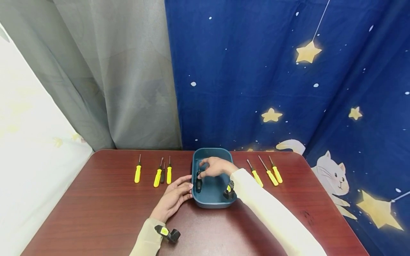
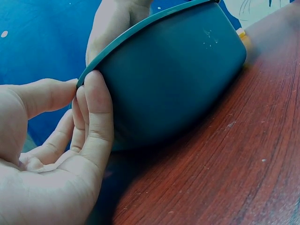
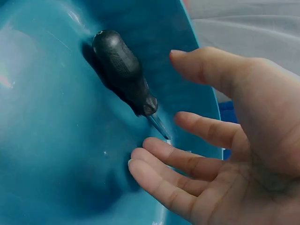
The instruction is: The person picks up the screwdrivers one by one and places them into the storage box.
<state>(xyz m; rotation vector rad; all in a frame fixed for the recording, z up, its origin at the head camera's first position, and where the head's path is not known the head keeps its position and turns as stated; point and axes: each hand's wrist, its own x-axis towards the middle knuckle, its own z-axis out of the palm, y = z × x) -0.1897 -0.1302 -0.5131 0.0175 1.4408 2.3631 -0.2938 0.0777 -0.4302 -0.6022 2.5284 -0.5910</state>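
Observation:
A black-handled screwdriver (image 3: 124,70) lies along the left side inside a teal plastic box (image 1: 214,205), its shaft pointing toward the far end. My right hand (image 1: 216,168) is inside the box above it. In the right wrist view the thumb and fingers (image 3: 201,166) are spread beside the shaft, with a gap to the handle and nothing in their hold. My left hand (image 1: 173,199) is at the box's near left side. There its thumb (image 2: 54,96) meets the rim while a finger (image 2: 99,110) lies against the outer wall, pinching the edge.
Left of the box lie several screwdrivers: yellow-handled ones (image 1: 137,174) and a small black one (image 1: 162,176). To the right are three yellow-handled screwdrivers (image 1: 272,177). Grey and blue curtains (image 1: 224,89) hang behind the reddish-brown table (image 1: 96,206).

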